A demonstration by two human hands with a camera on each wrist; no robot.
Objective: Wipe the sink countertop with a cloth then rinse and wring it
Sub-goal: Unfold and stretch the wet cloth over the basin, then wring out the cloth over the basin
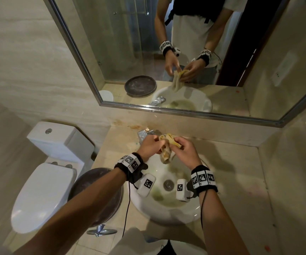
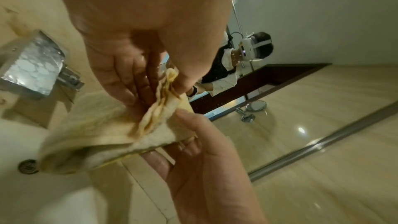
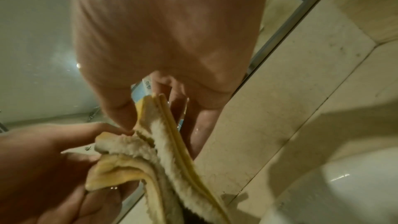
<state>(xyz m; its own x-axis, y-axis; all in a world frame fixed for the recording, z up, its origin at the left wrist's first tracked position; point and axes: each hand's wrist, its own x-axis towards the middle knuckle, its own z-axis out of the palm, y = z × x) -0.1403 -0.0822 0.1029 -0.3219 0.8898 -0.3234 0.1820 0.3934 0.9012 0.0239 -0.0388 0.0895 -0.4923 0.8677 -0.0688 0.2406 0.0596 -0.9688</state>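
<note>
A wet yellowish cloth (image 1: 167,153) hangs bunched over the back of the white round sink (image 1: 144,205). My left hand (image 1: 149,144) pinches its top edge from the left, and my right hand (image 1: 182,147) pinches the folded yellow edge from the right. In the left wrist view the cloth (image 2: 103,129) droops below my left hand (image 2: 137,81), whose fingers and thumb hold its gathered edge, with my right hand (image 2: 200,144) under it. Seen from the right wrist, my right hand (image 3: 137,108) grips the cloth (image 3: 163,152) by its folded border. The beige countertop (image 1: 240,181) lies to the right.
A chrome faucet (image 1: 144,135) stands just behind my left hand. The sink drain (image 1: 168,184) is uncovered. A dark round tray (image 1: 97,196) sits left of the sink, a white toilet (image 1: 43,181) beyond it. A mirror (image 1: 185,52) fills the wall behind.
</note>
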